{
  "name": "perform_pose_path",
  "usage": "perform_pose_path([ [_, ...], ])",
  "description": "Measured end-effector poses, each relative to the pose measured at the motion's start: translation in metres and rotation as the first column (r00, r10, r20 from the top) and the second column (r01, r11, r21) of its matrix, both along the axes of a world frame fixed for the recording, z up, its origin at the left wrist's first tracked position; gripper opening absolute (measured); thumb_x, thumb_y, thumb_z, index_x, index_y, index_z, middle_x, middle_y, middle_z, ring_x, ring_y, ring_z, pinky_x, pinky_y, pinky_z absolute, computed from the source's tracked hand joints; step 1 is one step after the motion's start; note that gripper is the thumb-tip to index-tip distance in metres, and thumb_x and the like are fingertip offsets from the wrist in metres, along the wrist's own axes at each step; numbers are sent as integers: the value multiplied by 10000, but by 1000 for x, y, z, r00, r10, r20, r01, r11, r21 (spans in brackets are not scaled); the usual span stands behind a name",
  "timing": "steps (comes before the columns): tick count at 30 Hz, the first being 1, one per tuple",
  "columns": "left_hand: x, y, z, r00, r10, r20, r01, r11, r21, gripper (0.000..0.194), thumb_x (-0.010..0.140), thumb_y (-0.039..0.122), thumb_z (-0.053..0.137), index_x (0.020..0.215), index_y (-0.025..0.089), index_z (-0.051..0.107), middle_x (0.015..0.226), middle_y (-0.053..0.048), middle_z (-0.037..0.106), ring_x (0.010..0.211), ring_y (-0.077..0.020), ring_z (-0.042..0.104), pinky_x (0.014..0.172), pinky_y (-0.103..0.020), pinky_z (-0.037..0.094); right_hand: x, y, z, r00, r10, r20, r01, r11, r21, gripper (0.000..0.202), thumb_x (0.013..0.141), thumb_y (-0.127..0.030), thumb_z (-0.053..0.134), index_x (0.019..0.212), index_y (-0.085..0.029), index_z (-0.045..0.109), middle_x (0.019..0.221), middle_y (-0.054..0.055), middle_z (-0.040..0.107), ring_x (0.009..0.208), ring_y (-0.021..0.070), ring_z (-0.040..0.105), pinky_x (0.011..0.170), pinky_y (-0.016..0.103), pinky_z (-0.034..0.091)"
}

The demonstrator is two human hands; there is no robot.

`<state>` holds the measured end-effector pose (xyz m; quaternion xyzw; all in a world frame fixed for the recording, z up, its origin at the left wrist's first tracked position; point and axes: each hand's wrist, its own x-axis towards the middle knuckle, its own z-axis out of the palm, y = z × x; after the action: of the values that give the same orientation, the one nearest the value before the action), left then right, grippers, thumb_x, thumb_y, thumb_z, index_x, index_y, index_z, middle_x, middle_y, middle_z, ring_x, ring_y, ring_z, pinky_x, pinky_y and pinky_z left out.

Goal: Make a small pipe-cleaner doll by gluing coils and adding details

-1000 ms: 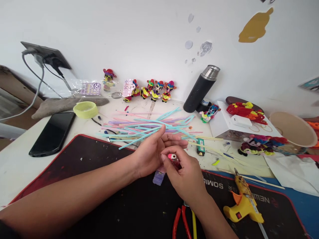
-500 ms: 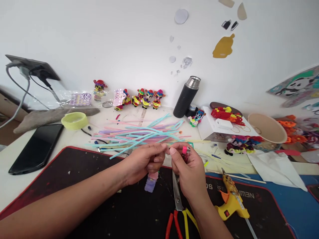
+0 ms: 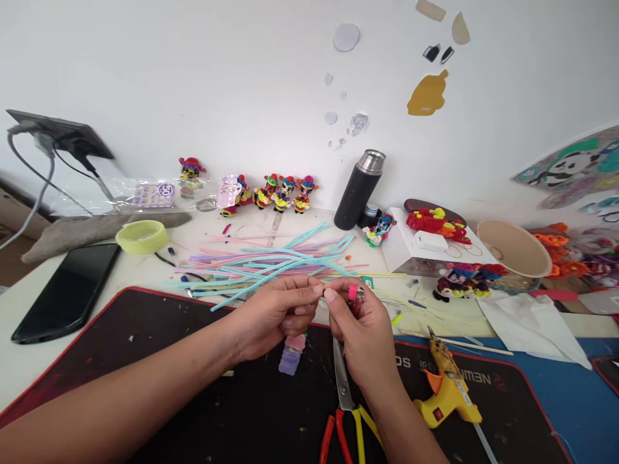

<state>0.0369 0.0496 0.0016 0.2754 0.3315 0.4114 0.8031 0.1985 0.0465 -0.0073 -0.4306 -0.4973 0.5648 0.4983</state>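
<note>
My left hand [image 3: 280,316] is closed in a pinch, its thumb and forefinger meeting the fingertips of my right hand [image 3: 365,341]. Whatever lies between the fingertips is too small to make out. Tucked in the curled fingers of my right hand is a lighter [image 3: 356,294] with a pink top and metal end. Below the hands, a ribbed purple and pink piece [image 3: 291,357] lies on the black mat [image 3: 232,412]. Scissors [image 3: 342,386] with red and yellow handles rest beside my right wrist, partly covered by it.
Pastel pipe cleaners [image 3: 271,261] lie heaped behind the hands. A yellow glue gun [image 3: 447,399] is at the right, a phone [image 3: 68,293] at the left. Along the wall stand small figures [image 3: 283,194] and a black thermos [image 3: 358,193]. A beige bowl [image 3: 515,248] sits far right.
The view has shifted slightly. Both hands keep the same pinch, fingertips together, and the lighter stays in my right hand.
</note>
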Motion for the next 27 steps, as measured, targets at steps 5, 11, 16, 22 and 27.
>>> perform_pose_path([
  [5, -2, 0, -1, 1000, 1, -22, -1, 1000, 0, 288, 888, 384, 836, 1021, 138, 766, 597, 103, 309, 497, -52, 139, 466, -235, 85, 1, 0, -1, 1000, -5, 29, 5, 1000, -5, 245, 946, -456, 731, 959, -217, 676, 553, -121, 318, 455, 87, 212, 430, 235, 209],
  [11, -1, 0, 4, 995, 43, -92, -40, 999, 33, 325, 842, 431, 868, 851, 165, 681, 564, 106, 329, 484, -55, 152, 456, -242, 86, 2, -1, 2, 996, -13, 92, 11, 1000, 23, 235, 952, -459, 715, 971, -226, 689, 566, -97, 370, 462, 108, 296, 440, 244, 267],
  [16, -1, 1, 8, 986, 71, -149, -65, 997, 45, 392, 786, 467, 902, 842, 179, 641, 548, 111, 361, 472, -55, 166, 443, -240, 100, 2, -2, 3, 989, -26, 143, 21, 999, 39, 228, 972, -454, 685, 981, -226, 686, 567, -93, 370, 467, 112, 302, 441, 248, 257],
  [22, -4, 4, 9, 970, 89, -225, -65, 992, 111, 396, 777, 477, 903, 820, 170, 657, 553, 105, 373, 482, -57, 184, 451, -244, 110, 2, -2, 4, 983, -46, 177, 37, 998, 55, 200, 971, -422, 683, 966, -222, 676, 564, -95, 364, 470, 114, 310, 446, 249, 261],
  [27, -8, 6, 11, 946, 136, -294, -77, 976, 203, 386, 786, 491, 889, 818, 165, 684, 539, 101, 383, 488, -65, 199, 464, -253, 120, 2, -2, 5, 981, -39, 192, 32, 999, 35, 223, 976, -450, 674, 980, -227, 676, 557, -91, 368, 478, 133, 361, 458, 258, 295],
])
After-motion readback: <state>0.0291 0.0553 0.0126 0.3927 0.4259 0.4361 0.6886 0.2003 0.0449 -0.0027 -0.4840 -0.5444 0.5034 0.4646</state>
